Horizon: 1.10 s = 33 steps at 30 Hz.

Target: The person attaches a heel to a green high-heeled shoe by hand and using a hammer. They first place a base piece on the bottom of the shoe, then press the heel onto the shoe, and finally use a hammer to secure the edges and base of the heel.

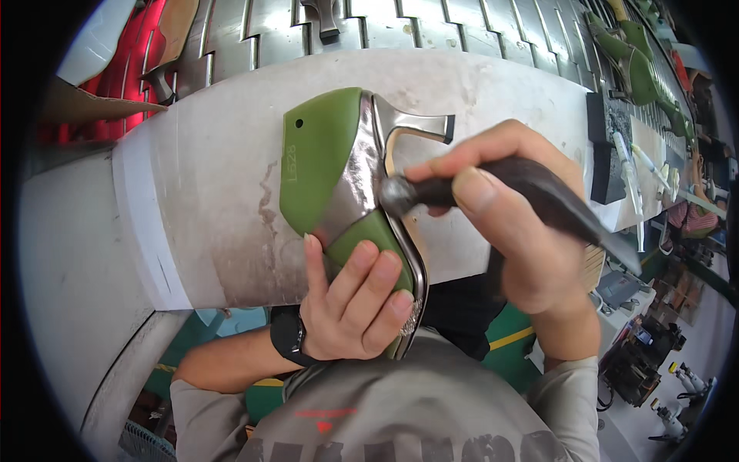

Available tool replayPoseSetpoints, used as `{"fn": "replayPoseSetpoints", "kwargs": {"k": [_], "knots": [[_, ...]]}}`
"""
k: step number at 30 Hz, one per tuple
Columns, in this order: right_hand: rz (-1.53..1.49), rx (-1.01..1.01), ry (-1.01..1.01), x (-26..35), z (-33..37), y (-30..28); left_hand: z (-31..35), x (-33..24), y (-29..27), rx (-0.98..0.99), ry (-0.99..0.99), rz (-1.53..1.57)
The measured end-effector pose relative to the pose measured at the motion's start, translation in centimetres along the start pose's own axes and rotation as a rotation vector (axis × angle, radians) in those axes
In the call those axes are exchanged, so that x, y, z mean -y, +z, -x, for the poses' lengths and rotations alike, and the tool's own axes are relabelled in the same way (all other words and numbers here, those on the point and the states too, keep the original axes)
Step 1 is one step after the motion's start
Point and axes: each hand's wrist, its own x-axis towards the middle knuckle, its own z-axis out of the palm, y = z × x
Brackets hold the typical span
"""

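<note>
A high-heeled shoe with a shiny metallic upper [358,181] lies on its side, fitted on a green shoe last [319,158]. Its slim heel [419,123] points right, with a dark tip. My left hand [350,312] is closed over the toe end, fingers wrapped across the green last and the shoe's edge. In my right hand [531,223] is a dark hammer [531,181], gripped between thumb and fingers. The hammer's rounded metal face is at the sole edge near the shoe's middle; whether it touches cannot be told. Its tapered end points to the lower right.
Beneath the shoe is a pale, stained work surface [231,154]. Beyond it runs a metal slat conveyor [385,31] carrying another heeled shoe [322,19]. More green lasts [635,65] stand at the far right. A black block [604,150] and pen-like tools [631,181] lie at the right edge.
</note>
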Motion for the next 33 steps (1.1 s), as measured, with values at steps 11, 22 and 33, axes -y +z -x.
{"fn": "replayPoseSetpoints", "kwargs": {"k": [11, 22, 33], "knots": [[-0.23, -0.449, -0.284, -0.2, 1.0, 0.2, -9.5, 8.3, -2.8, 0.097, -0.205, 0.275], [-0.255, -0.369, -0.149, -1.4, -1.9, 1.1, -11.1, 9.2, -1.1, 0.155, -0.362, 0.363], [-0.248, -0.249, -0.096, -1.5, -1.7, 0.4, -10.7, 9.6, -1.2, 0.111, -0.373, 0.357]]}}
